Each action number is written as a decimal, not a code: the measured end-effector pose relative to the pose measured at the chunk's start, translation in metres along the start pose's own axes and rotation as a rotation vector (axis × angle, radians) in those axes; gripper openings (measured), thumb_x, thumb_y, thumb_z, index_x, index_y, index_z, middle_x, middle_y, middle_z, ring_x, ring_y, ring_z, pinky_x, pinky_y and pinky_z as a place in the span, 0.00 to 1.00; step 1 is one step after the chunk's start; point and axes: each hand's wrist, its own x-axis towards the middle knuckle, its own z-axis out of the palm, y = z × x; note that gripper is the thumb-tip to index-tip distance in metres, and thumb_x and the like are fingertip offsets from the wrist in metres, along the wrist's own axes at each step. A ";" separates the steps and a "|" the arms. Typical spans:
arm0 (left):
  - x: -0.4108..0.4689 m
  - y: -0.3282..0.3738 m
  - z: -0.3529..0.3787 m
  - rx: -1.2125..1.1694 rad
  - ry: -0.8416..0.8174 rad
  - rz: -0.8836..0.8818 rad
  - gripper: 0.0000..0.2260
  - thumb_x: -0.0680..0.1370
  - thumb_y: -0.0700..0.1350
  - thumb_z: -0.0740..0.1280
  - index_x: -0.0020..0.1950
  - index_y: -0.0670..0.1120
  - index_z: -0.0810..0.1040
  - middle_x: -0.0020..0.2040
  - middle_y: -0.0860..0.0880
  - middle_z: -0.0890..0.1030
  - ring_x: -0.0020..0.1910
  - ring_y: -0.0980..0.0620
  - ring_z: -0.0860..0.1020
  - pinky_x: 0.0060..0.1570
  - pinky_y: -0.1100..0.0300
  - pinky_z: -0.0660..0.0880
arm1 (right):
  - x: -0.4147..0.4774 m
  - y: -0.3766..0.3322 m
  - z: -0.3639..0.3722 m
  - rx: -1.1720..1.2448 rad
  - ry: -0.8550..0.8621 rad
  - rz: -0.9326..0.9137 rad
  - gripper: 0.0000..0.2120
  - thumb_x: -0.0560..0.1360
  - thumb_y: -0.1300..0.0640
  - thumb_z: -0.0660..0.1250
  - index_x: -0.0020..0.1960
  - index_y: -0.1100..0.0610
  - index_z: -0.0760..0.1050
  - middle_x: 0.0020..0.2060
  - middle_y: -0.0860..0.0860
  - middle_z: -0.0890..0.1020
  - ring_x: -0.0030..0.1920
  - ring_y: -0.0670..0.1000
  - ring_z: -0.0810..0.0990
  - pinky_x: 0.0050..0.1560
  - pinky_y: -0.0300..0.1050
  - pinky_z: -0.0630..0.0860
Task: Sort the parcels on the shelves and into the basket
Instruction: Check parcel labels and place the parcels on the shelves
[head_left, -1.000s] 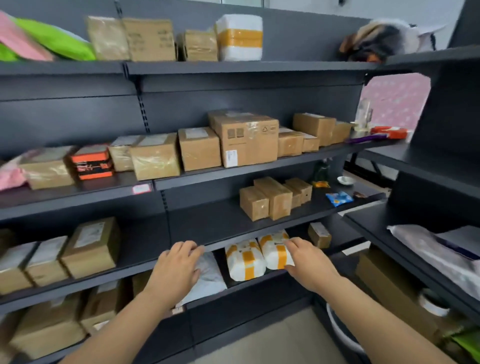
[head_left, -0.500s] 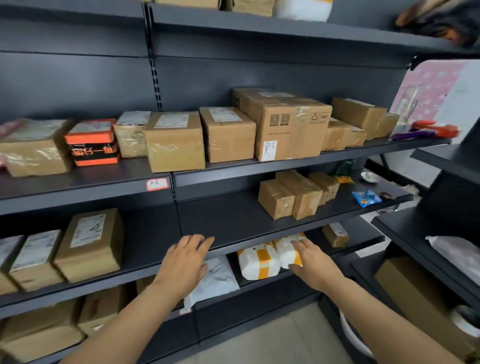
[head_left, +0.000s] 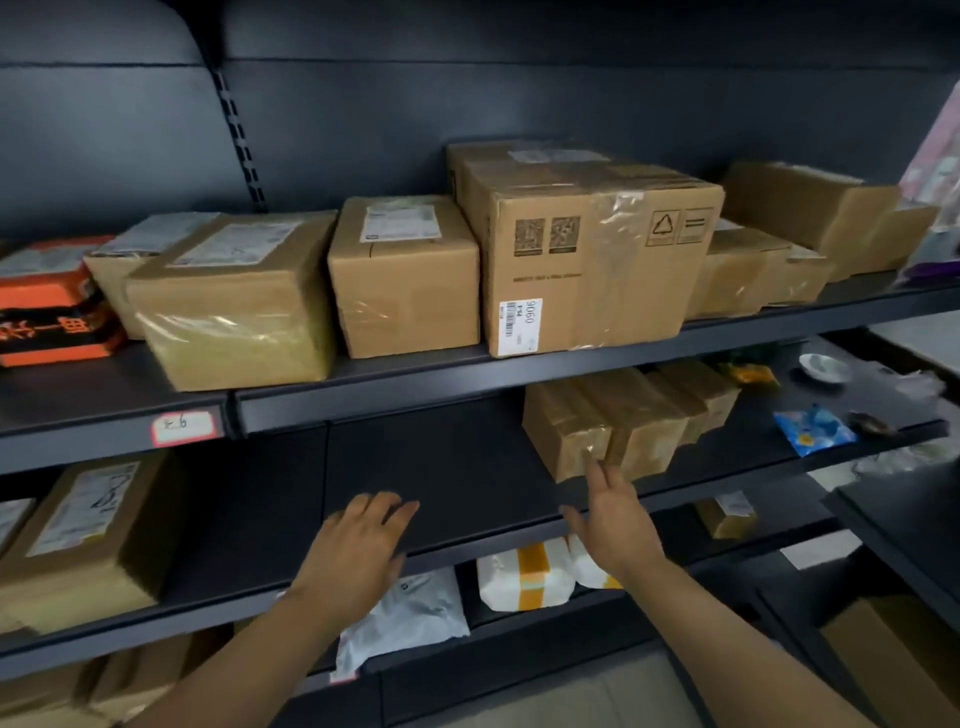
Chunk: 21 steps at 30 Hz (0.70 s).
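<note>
Cardboard boxes (head_left: 566, 431) now lie just beyond the right hand (head_left: 615, 525), risen off the white parcels (head_left: 524, 577) below it; the left hand (head_left: 358, 551) is likewise flat and empty, so those boxes seem next.

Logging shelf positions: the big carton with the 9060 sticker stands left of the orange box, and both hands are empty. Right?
No. The head view shows the big carton with the 9060 sticker to the right of the orange box, not left. The left hand and right hand are indeed empty.
</note>
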 end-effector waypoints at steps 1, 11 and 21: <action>0.010 0.006 0.006 -0.005 -0.005 -0.005 0.32 0.52 0.50 0.83 0.54 0.46 0.83 0.48 0.49 0.81 0.43 0.48 0.81 0.31 0.55 0.79 | 0.016 0.005 0.002 0.015 0.019 0.001 0.33 0.78 0.48 0.62 0.76 0.57 0.51 0.72 0.55 0.60 0.69 0.57 0.63 0.64 0.50 0.70; 0.056 0.024 0.047 0.026 -0.159 -0.125 0.34 0.53 0.49 0.82 0.58 0.46 0.81 0.49 0.48 0.81 0.43 0.47 0.82 0.33 0.53 0.80 | 0.120 0.039 0.027 -0.228 -0.012 -0.024 0.31 0.79 0.43 0.56 0.76 0.54 0.50 0.73 0.59 0.53 0.74 0.62 0.50 0.72 0.55 0.55; 0.051 0.012 0.055 0.000 -0.224 -0.158 0.33 0.55 0.49 0.82 0.58 0.47 0.81 0.51 0.50 0.82 0.44 0.48 0.82 0.36 0.55 0.81 | 0.140 0.021 0.048 -0.144 0.016 0.059 0.28 0.71 0.42 0.67 0.65 0.53 0.63 0.66 0.61 0.63 0.64 0.64 0.63 0.64 0.57 0.66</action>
